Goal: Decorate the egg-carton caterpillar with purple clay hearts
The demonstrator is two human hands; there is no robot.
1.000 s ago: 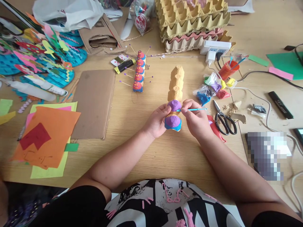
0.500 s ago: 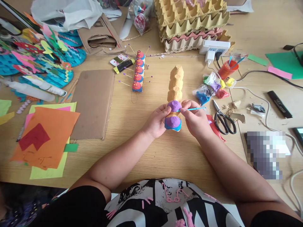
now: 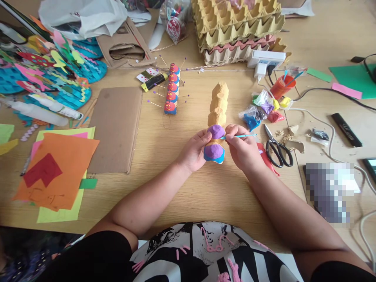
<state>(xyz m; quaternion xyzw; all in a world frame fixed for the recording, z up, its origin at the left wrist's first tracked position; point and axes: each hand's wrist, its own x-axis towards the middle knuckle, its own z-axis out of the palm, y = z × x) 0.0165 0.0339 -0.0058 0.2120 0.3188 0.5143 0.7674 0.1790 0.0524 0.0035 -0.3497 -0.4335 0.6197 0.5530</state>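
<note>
A yellow egg-carton strip [image 3: 219,103] points away from me, with several bumps. Its two nearest bumps carry purple clay [image 3: 214,151], and blue clay [image 3: 217,159] rims the closest one. My left hand [image 3: 192,152] grips the strip from the left, thumb against the upper purple bump. Pinched in my right hand [image 3: 243,149] is a thin blue stick [image 3: 248,135], its tip at the right side of the strip just below the upper purple bump. Farther back and left stands a finished-looking red and blue strip [image 3: 171,96] with smiling faces and pins.
Scissors [image 3: 277,147], clay bags [image 3: 260,111] and an orange cup [image 3: 282,87] lie to the right. Egg trays [image 3: 237,33] are stacked behind. Cardboard [image 3: 114,131], coloured paper [image 3: 58,172] and blue decorated crafts [image 3: 67,92] are at left.
The blue stick's tip has shifted slightly right, along the strip's edge. The strip's near end has tilted a little left. Both hands keep their hold.
</note>
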